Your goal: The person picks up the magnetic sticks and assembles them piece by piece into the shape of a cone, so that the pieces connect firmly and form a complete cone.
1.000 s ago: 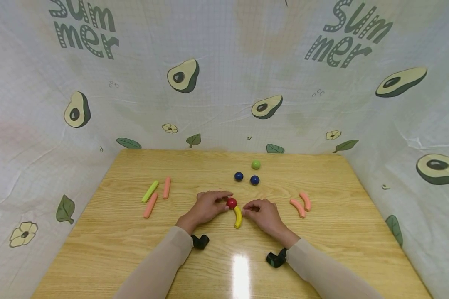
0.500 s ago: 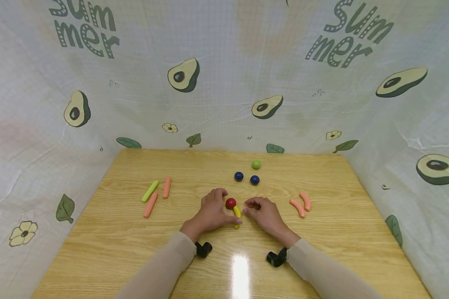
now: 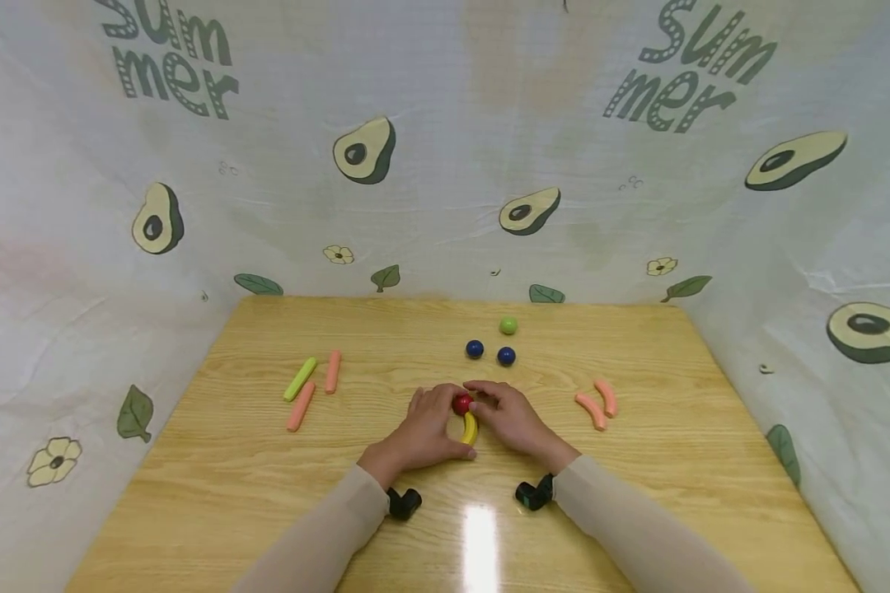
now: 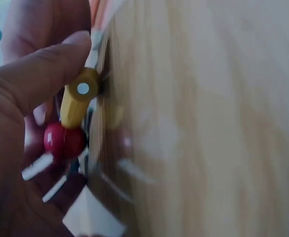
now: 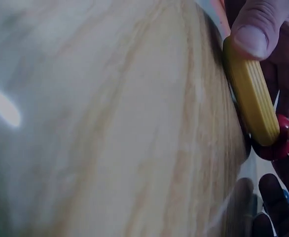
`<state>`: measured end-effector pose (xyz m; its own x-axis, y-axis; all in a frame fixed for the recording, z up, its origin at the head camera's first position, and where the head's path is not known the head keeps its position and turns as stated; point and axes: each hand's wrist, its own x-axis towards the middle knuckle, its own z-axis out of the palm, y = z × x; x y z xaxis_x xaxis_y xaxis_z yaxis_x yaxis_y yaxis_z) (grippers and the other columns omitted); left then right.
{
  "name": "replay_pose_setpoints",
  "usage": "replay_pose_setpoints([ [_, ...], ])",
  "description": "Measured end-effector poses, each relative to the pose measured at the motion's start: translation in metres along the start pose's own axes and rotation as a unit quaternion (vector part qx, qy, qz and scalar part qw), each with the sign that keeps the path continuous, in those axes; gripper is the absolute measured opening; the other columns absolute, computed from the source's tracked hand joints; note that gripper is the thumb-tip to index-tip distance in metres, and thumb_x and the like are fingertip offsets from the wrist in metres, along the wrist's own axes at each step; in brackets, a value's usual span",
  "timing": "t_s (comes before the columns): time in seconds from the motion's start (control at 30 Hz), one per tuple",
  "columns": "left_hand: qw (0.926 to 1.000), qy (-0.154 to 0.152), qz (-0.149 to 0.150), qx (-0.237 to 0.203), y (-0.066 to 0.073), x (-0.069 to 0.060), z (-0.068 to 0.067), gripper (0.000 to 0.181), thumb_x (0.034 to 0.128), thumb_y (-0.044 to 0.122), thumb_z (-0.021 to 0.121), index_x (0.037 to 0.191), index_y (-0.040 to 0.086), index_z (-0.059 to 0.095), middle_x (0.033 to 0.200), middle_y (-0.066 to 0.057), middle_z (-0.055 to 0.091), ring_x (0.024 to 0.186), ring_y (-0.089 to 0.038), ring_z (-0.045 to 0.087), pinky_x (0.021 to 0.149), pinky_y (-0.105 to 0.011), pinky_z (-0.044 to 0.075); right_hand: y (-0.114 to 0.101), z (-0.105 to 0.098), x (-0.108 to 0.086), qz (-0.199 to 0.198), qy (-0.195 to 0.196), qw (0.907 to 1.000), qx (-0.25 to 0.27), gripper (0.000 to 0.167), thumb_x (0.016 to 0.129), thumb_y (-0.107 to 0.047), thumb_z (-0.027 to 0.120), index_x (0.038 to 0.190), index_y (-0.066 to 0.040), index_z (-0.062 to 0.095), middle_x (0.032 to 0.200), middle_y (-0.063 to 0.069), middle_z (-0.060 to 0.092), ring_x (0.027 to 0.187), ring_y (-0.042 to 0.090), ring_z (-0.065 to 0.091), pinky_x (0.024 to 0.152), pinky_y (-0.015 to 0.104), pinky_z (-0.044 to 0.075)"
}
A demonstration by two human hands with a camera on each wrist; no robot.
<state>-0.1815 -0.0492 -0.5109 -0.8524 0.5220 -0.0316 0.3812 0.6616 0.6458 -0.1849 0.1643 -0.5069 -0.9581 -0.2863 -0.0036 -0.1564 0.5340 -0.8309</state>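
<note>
Head cam, L grip [image 3: 424, 431] pinching yellow banana [image 3: 470, 429], R grip [image 3: 513, 419] moved in vs. prev. frame, grasping red ball [image 3: 461, 403].

Left hand [image 3: 428, 430] and right hand [image 3: 514, 418] curve close together, forearms [image 3: 326, 517] angled inward.

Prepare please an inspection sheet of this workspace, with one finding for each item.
Surface: wooden table, bright reflection.
Job's things: red ball and yellow stick, seemingly touching.
Clutter: green ball and two blue balls beyond; lime stick and two straight coral sticks at left; two curved coral sticks at right.
Left grip: thumb at yellow stick's near end, fingers beside red ball.
Right grip: thumb at red ball, forefinger around its far side.
Cables: nothing seen.
Surroundings: white cloth printed with avocados, leaves, flowers and "summer".
</note>
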Motion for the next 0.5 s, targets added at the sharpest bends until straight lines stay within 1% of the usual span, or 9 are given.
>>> replay_pose_setpoints([
  [0.07,0.9996,-0.018,0.008,-0.02,-0.005,-0.001,-0.004,0.094,0.083,0.045,0.091,0.158,0.017,0.043,0.158,-0.005,0.044,0.154,-0.031,0.033,0.13,-0.06,0.008,-0.001,0.001,-0.001,0.002,-0.004,1.0,0.002,0.038,0.105,-0.021,0.066,0.143,-0.019,0.066,0.138,0.003,0.069,0.135,0.029,0.059,0.115,0.055,0.044],
  [0.17,0.9983,-0.037,0.015,-0.043,-0.012,-0.003,-0.009,0.093,0.0866,0.04,0.089,0.164,0.022,0.04,0.162,-0.004,0.044,0.157,-0.032,0.03,0.131,-0.055,0.01,-0.002,0.0,-0.001,0.007,-0.004,0.9999,0.01,0.038,0.105,-0.02,0.067,0.143,-0.018,0.067,0.139,0.003,0.069,0.138,0.029,0.057,0.117,0.054,0.043],
  [0.23,0.9976,-0.044,0.012,-0.053,-0.016,-0.004,-0.013,0.09,0.0888,0.038,0.087,0.164,0.023,0.039,0.163,-0.003,0.045,0.159,-0.034,0.028,0.131,-0.054,0.012,-0.002,0.0,-0.002,0.009,-0.002,0.9999,0.013,0.038,0.104,-0.021,0.068,0.142,-0.017,0.067,0.14,0.003,0.068,0.137,0.029,0.058,0.116,0.054,0.044],
  [0.3,0.997,-0.045,0.006,-0.063,-0.02,-0.005,-0.016,0.083,0.0916,0.034,0.085,0.162,0.023,0.042,0.162,-0.002,0.048,0.159,-0.037,0.026,0.131,-0.055,0.015,-0.001,0.0,-0.003,0.011,-0.003,0.9999,0.01,0.037,0.104,-0.021,0.069,0.14,-0.017,0.069,0.138,0.003,0.069,0.132,0.027,0.061,0.113,0.052,0.046],
  [0.4,0.9964,-0.039,-0.006,-0.075,-0.022,-0.008,-0.022,0.066,0.0953,0.028,0.081,0.155,0.023,0.053,0.158,-0.002,0.053,0.156,-0.036,0.034,0.127,-0.055,0.028,-0.001,-0.001,-0.005,0.013,-0.005,0.9999,0.003,0.035,0.103,-0.022,0.071,0.137,-0.017,0.071,0.133,0.001,0.07,0.126,0.023,0.063,0.108,0.048,0.049],
  [0.5,0.9973,-0.025,0.0,-0.069,-0.025,-0.01,-0.026,0.048,0.0997,0.023,0.075,0.146,0.021,0.062,0.152,-0.002,0.058,0.149,-0.03,0.045,0.123,-0.052,0.036,0.001,-0.001,-0.006,0.013,-0.006,0.9999,-0.006,0.033,0.102,-0.023,0.073,0.134,-0.019,0.072,0.126,-0.004,0.071,0.119,0.017,0.063,0.104,0.043,0.05],
])
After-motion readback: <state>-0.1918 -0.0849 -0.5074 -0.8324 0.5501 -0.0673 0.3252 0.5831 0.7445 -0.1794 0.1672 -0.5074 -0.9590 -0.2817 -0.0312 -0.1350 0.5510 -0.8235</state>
